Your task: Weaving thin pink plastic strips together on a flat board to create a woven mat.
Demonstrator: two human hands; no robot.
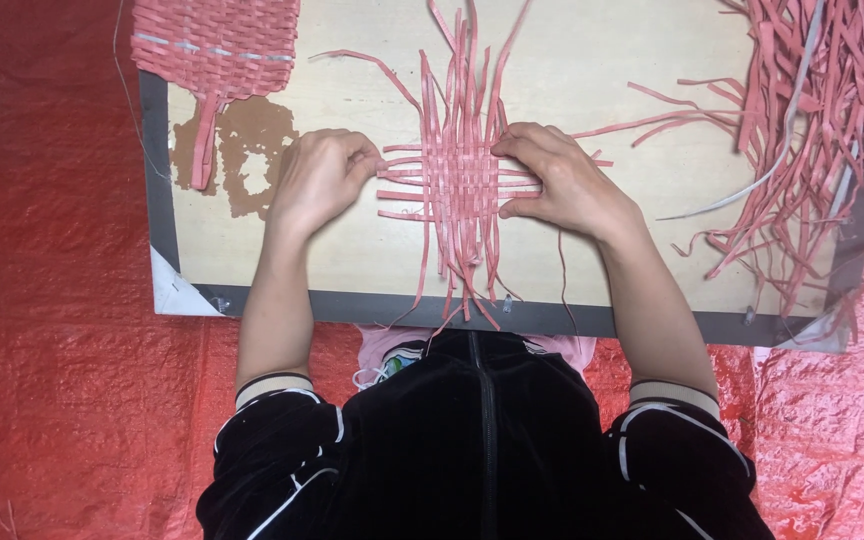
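Observation:
A small woven patch of pink strips (459, 180) lies in the middle of a pale wooden board (592, 80), with loose strip ends sticking out on all sides. My left hand (320, 178) rests at the patch's left edge, fingers curled and pinching the ends of the horizontal strips. My right hand (562, 182) presses on the patch's right edge, fingertips and thumb holding the strip ends there. Both forearms reach in from dark sleeves with white trim.
A finished woven pink mat (214, 42) lies at the board's top left corner. A big heap of loose pink strips (812, 130) with a white strip covers the right side. The board has a dark border and sits on red sheeting (52, 300).

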